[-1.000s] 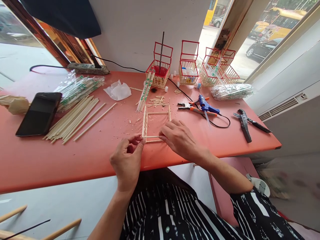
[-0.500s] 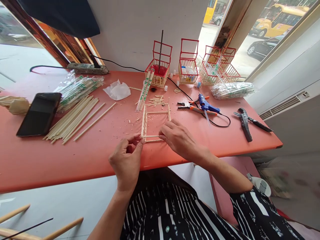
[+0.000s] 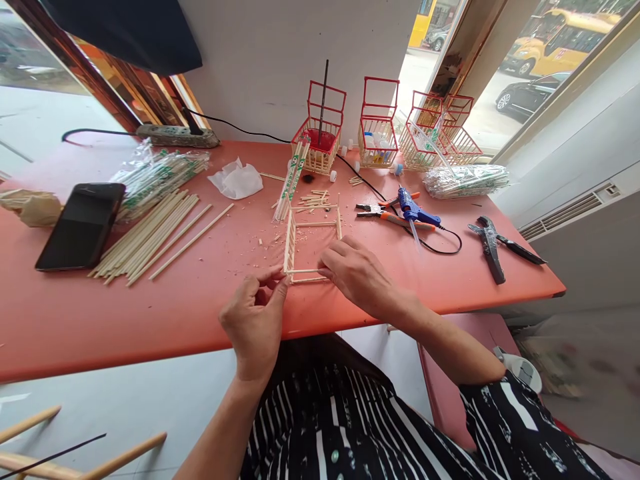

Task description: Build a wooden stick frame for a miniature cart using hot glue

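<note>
A small frame of wooden chopstick pieces point(image 3: 316, 225) stands on the table near its front edge. Across its near side runs a short wooden stick point(image 3: 304, 271). My left hand point(image 3: 257, 307) pinches the frame's near left corner, where this stick meets the side, between thumb and fingers. My right hand point(image 3: 353, 270) grips the stick's right end, its fingers closed and covering the near right corner. Behind the frame lie short cut stick pieces point(image 3: 315, 199) and crumbs of wood. A few wrapped chopsticks point(image 3: 292, 175) lean just beyond its left side.
Loose chopsticks point(image 3: 145, 240), a phone point(image 3: 80, 227) and a pack of wrapped chopsticks point(image 3: 157, 175) lie left. Pliers point(image 3: 373, 211), a blue glue gun point(image 3: 414, 208) with its cord, and black-handled cutters point(image 3: 490, 247) lie right. Small red-rimmed stick carts point(image 3: 379, 143) stand along the back.
Both hands keep their hold on the frame and stick, with almost no movement. The whole view has shifted very slightly.
</note>
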Action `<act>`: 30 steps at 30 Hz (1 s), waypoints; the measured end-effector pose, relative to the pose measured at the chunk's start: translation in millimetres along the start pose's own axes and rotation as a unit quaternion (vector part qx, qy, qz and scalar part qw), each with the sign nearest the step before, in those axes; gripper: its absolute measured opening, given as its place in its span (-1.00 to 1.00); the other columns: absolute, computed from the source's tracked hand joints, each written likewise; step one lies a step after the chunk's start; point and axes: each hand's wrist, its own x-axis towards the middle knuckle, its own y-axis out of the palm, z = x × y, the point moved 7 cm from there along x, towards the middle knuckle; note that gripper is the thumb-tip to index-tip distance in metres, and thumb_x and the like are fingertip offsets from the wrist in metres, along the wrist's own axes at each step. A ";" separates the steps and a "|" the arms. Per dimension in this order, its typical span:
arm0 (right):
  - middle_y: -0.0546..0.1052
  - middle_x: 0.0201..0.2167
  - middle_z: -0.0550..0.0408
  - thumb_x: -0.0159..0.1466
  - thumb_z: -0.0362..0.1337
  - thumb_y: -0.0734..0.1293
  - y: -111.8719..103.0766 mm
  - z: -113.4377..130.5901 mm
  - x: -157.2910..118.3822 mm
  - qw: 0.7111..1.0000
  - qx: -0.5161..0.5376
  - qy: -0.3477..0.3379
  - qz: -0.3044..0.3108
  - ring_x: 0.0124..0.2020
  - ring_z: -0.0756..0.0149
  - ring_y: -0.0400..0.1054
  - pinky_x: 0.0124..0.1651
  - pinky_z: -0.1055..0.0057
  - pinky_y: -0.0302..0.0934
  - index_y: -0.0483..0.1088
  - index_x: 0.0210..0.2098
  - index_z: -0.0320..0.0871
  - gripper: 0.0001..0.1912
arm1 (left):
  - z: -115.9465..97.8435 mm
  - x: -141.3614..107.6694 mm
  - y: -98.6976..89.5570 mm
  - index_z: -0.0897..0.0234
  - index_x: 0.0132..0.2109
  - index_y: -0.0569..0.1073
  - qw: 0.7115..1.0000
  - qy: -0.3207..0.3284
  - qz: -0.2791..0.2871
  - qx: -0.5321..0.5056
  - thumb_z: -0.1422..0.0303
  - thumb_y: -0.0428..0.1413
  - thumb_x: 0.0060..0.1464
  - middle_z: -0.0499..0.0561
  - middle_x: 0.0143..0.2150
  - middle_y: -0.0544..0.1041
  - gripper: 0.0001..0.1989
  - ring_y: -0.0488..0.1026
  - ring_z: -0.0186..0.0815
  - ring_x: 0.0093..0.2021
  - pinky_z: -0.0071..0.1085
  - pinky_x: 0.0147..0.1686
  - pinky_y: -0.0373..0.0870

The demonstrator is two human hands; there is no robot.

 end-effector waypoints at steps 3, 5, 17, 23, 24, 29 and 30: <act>0.47 -0.32 0.02 0.42 -0.45 0.29 -0.4 -0.4 0.2 1.000 0.003 0.003 -0.001 -0.24 0.23 0.18 -0.17 0.36 0.07 0.38 -0.32 -0.18 -0.83 | 0.5 -0.5 0.0 0.16 -0.15 0.62 1.000 0.007 0.001 0.000 0.23 0.26 0.11 -0.12 -0.30 0.62 -0.82 0.38 -0.43 -0.43 -0.47 -0.32 0.34; 0.47 -0.31 0.01 0.42 -0.44 0.29 0.0 -1.2 0.0 1.000 0.009 0.007 0.000 -0.23 0.23 0.19 -0.17 0.36 0.08 0.38 -0.32 -0.18 -0.83 | 1.3 -0.5 0.3 0.16 -0.15 0.62 1.000 0.011 0.002 -0.004 0.23 0.26 0.11 -0.11 -0.30 0.62 -0.82 0.38 -0.43 -0.42 -0.47 -0.32 0.34; 0.50 -0.29 0.04 0.45 -0.39 0.26 1.2 0.5 0.9 0.998 -0.056 0.005 0.000 -0.29 0.23 0.20 -0.15 0.31 -0.02 0.39 -0.29 -0.17 -0.84 | -0.7 -2.6 0.3 0.18 -0.15 0.63 0.998 0.056 -0.022 0.022 0.26 0.26 0.13 -0.10 -0.33 0.61 -0.84 0.36 -0.44 -0.45 -0.47 -0.32 0.36; 0.51 -0.27 0.02 0.48 -0.35 0.22 4.8 1.0 -0.7 0.997 -0.076 0.004 -0.010 -0.28 0.21 0.22 -0.15 0.30 -0.06 0.39 -0.25 -0.18 -0.83 | -4.7 -4.1 -0.2 0.20 -0.15 0.63 0.996 0.080 -0.034 0.028 0.28 0.26 0.14 -0.07 -0.31 0.63 -0.84 0.38 -0.43 -0.46 -0.46 -0.31 0.38; 0.51 -0.27 0.01 0.49 -0.34 0.21 5.6 0.8 -1.2 0.997 -0.075 0.005 -0.015 -0.27 0.21 0.22 -0.16 0.30 -0.07 0.39 -0.25 -0.17 -0.82 | -5.3 -4.2 -0.1 0.20 -0.15 0.63 0.995 0.083 -0.035 0.028 0.28 0.25 0.14 -0.07 -0.31 0.63 -0.85 0.38 -0.43 -0.46 -0.46 -0.31 0.38; 0.50 -0.27 0.01 0.51 -0.32 0.19 9.0 -0.4 -2.8 0.997 -0.070 0.011 -0.024 -0.25 0.20 0.22 -0.16 0.31 -0.07 0.39 -0.25 -0.16 -0.79 | -8.4 -4.7 0.0 0.21 -0.17 0.63 0.993 0.107 -0.041 0.036 0.29 0.25 0.16 -0.07 -0.31 0.63 -0.86 0.40 -0.42 -0.45 -0.46 -0.29 0.39; 0.50 -0.27 0.02 0.50 -0.32 0.19 9.1 -0.5 -2.8 0.997 -0.070 0.011 -0.023 -0.25 0.20 0.22 -0.15 0.31 -0.07 0.39 -0.25 -0.16 -0.79 | -8.9 -4.9 -0.1 0.21 -0.17 0.63 0.992 0.112 -0.042 0.037 0.29 0.25 0.16 -0.07 -0.31 0.64 -0.87 0.40 -0.42 -0.44 -0.46 -0.29 0.38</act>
